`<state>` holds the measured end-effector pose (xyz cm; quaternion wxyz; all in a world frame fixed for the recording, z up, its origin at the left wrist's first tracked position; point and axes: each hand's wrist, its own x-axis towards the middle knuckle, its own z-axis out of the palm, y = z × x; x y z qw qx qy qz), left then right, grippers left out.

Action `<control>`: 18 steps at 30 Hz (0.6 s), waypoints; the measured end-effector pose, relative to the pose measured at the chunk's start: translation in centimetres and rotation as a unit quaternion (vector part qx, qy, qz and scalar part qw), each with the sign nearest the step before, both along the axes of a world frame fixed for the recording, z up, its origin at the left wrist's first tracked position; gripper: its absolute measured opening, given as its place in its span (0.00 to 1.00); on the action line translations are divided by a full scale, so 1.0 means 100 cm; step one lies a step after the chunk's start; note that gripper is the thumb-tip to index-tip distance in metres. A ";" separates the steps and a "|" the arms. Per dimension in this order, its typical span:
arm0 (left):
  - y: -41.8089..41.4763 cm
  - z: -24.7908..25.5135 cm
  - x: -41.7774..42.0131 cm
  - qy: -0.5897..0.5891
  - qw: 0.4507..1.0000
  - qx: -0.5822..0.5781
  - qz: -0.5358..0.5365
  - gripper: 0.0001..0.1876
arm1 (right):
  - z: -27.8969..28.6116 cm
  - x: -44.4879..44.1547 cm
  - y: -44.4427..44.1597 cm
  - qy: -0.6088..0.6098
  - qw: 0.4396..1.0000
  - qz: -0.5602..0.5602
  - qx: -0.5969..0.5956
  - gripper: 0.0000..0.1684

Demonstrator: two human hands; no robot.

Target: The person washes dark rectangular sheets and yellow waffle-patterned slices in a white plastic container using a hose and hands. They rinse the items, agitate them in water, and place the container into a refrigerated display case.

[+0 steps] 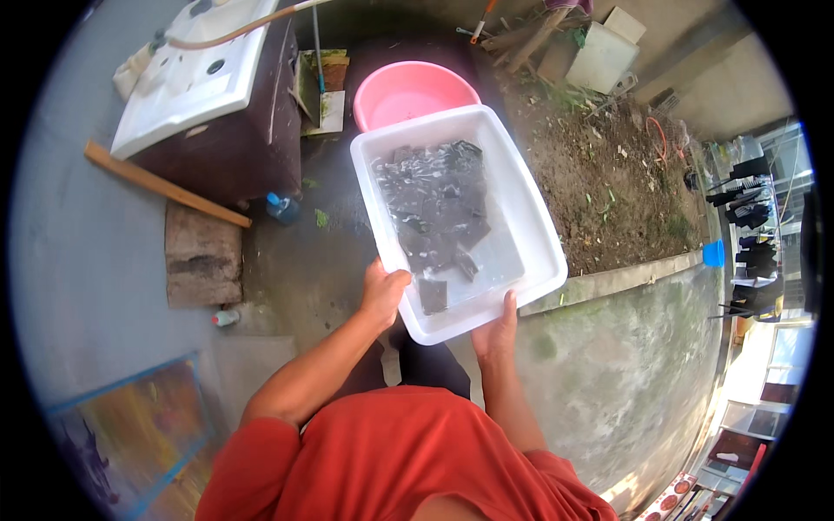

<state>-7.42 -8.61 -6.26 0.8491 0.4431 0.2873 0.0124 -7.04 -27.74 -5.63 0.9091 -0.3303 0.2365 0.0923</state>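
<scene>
A white plastic tub is held out in front of me, turned slightly, with its far edge overlapping the near rim of a round pink basin. In the tub lie many dark, flat, square-cut pieces in what looks like shallow water. They crowd the far and left part of its bottom. My left hand grips the tub's left rim near the close corner, thumb over the edge. My right hand holds the near rim towards the right, its thumb up on the edge and its fingers hidden below.
A white ceramic sink on a dark cabinet stands at the left, with a wooden plank leaning by it. A blue bottle and a wooden block are on the ground. To the right, a concrete curb borders a soil bed.
</scene>
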 end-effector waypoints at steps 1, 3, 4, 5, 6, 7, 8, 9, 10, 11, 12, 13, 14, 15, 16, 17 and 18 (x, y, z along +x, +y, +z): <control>0.005 -0.004 0.020 -0.008 1.000 -0.002 -0.003 0.18 | -0.001 0.021 0.007 -0.004 0.999 0.010 -0.031 0.37; 0.012 -0.013 0.057 -0.017 1.000 0.007 -0.014 0.18 | -0.006 0.064 0.013 -0.013 0.995 0.030 -0.094 0.36; 0.015 -0.017 0.076 -0.017 0.999 0.020 -0.024 0.19 | -0.011 0.081 0.012 -0.019 0.994 0.024 -0.104 0.36; 0.017 -0.020 0.095 -0.017 0.999 0.032 -0.032 0.19 | -0.018 0.096 0.010 -0.026 0.993 0.018 -0.113 0.36; 0.017 -0.019 0.113 -0.009 0.998 0.046 -0.034 0.19 | -0.020 0.116 0.011 -0.031 0.992 0.015 -0.120 0.36; 0.016 -0.017 0.129 0.000 0.998 0.060 -0.036 0.18 | -0.021 0.135 0.011 -0.031 0.993 0.013 -0.117 0.36; 0.015 -0.015 0.146 0.009 0.997 0.073 -0.037 0.18 | -0.018 0.154 0.010 -0.030 0.993 0.011 -0.114 0.36; 0.017 -0.015 0.161 0.017 0.996 0.077 -0.050 0.20 | -0.013 0.170 0.010 -0.025 0.993 0.008 -0.115 0.37; 0.020 -0.016 0.175 0.026 0.994 0.082 -0.063 0.21 | -0.010 0.188 0.011 -0.034 0.993 0.016 -0.115 0.36; 0.023 -0.016 0.190 0.034 0.993 0.086 -0.076 0.22 | -0.006 0.203 0.012 -0.031 0.992 0.020 -0.117 0.36; 0.021 -0.008 0.207 -0.010 0.994 0.105 -0.026 0.24 | -0.001 0.220 0.009 -0.029 0.992 0.024 -0.122 0.37; 0.022 0.005 0.226 -0.054 0.990 0.126 0.023 0.27 | 0.001 0.237 0.008 -0.027 0.991 0.027 -0.127 0.37; 0.024 0.011 0.246 -0.098 0.982 0.147 0.072 0.29 | 0.000 0.253 0.005 -0.034 0.990 0.030 -0.130 0.37; 0.045 -0.002 0.262 -0.106 0.929 0.350 0.054 0.37 | 0.001 0.265 0.001 -0.039 0.990 0.031 -0.135 0.37; 0.056 0.010 0.286 -0.126 0.860 0.495 0.019 0.38 | -0.001 0.272 -0.004 -0.041 0.988 0.030 -0.143 0.38; 0.066 0.024 0.312 -0.142 0.765 0.629 -0.015 0.39 | 0.003 0.280 -0.003 -0.027 0.989 0.026 -0.145 0.38; 0.070 0.022 0.340 -0.102 0.765 0.632 -0.070 0.39 | 0.008 0.292 0.001 -0.020 0.989 0.024 -0.144 0.38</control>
